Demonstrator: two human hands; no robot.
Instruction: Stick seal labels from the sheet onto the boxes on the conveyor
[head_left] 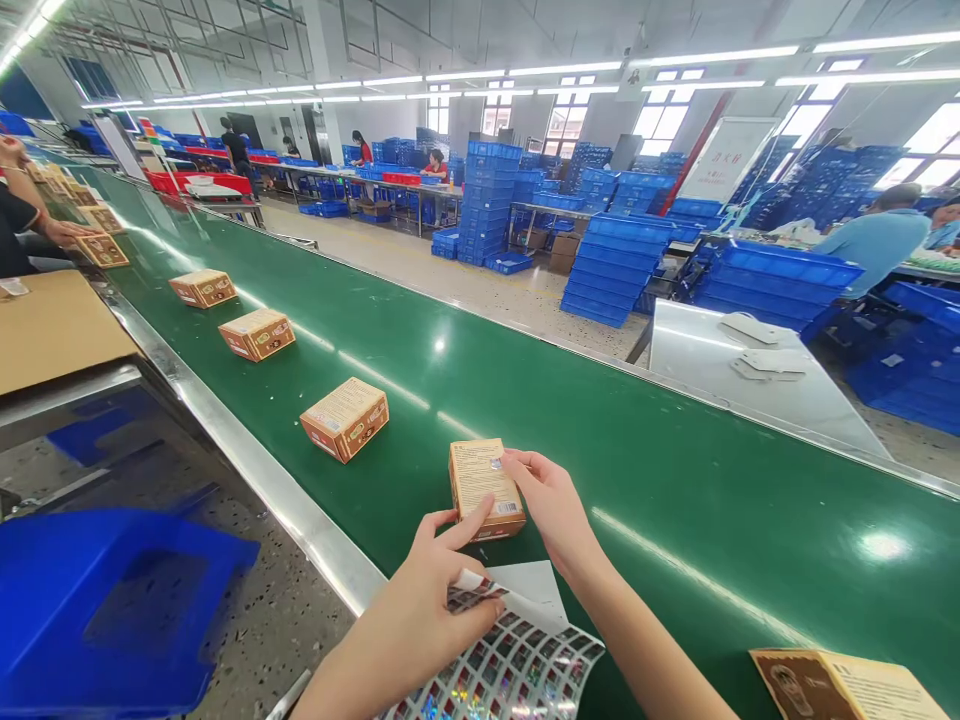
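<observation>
A small brown-and-cream cardboard box [472,482] lies on the green conveyor belt, its printed face with a barcode turned up. My left hand [424,610] grips a sheet of shiny, square holographic stickers [517,665] between thumb and fingers, while its index finger rests on the box's top. The sheet curls, showing a white backing. At the box's upper right edge, my right hand [556,505] has thumb and forefinger pinched together at a small silvery sticker [496,464] on the top face. Its other fingers are curled beside the box.
More boxes [345,418] sit along the belt [660,450] to the left; another box [847,685] is at lower right. A metal rail [300,510] edges the belt. A blue crate [112,610] stands lower left. Co-workers' hands [64,232] touch boxes at far left.
</observation>
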